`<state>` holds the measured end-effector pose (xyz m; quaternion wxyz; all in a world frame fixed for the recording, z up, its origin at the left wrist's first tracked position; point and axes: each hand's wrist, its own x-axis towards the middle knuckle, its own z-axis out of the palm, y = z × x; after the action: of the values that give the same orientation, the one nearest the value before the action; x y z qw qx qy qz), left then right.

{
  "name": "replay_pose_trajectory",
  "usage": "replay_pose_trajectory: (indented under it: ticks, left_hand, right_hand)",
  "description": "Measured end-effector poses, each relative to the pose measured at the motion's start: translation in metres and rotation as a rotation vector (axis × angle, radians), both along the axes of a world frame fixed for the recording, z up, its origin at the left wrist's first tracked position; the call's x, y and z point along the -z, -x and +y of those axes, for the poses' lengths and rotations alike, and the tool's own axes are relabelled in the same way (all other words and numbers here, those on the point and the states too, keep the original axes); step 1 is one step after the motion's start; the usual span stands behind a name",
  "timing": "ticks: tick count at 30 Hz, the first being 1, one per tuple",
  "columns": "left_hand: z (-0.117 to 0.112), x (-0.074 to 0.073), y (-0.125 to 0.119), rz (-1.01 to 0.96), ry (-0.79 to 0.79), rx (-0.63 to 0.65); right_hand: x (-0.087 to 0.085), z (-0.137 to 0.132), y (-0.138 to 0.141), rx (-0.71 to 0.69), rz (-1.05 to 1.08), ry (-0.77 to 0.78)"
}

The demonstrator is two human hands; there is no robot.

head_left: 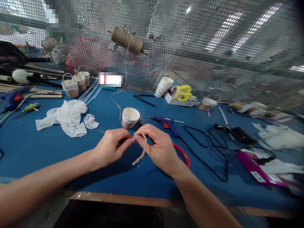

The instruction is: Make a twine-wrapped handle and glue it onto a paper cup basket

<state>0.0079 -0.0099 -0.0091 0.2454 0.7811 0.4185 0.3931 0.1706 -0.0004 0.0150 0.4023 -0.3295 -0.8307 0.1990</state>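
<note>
Head view: our hands meet over the blue table [35, 148], near its front edge. Left hand [111, 147] pinches one end of a twine-wrapped strip [144, 147]. Right hand [159, 148] closes on its top, probably to set the arch. Free end hangs down. The strip looks rough and fibrous. Paper cup [130, 117] sits just behind, twine spool [127, 39] above, glue gun [166, 122] beside the right hand.

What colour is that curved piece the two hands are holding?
Light tan, like jute twine; the curved piece shows best in the head view.
</note>
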Motion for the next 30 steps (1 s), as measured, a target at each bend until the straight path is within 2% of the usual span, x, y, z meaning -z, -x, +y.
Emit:
replay_pose_trajectory:
  ticks: [10,12,16,18,24,30]
  left_hand:
    - [-0.0003,-0.0011,-0.0045,-0.068,0.097,-0.022]
    - [0.0009,-0.0003,-0.0040,-0.067,0.083,-0.023]
    - [0.0032,0.0015,-0.0015,-0.047,0.016,-0.018]
    - [0.0034,0.0022,-0.0007,-0.039,-0.025,-0.035]
    - [0.0034,0.0038,-0.0020,-0.072,-0.075,-0.055]
    - [0.0030,0.0031,-0.0016,-0.106,0.046,0.041]
  right_hand:
    - [0.0032,0.0011,0.0043,0.050,0.005,-0.097]
    - [0.0047,0.0023,0.0040,0.081,0.017,-0.028]
    - [0.0061,0.0048,0.0019,0.105,0.152,0.249]
    - [0.0055,0.0052,0.0016,0.114,0.219,0.333]
    - [0.0052,0.0029,0.0050,0.130,0.236,0.372]
    - [0.0054,0.0039,0.0041,0.071,0.199,0.445]
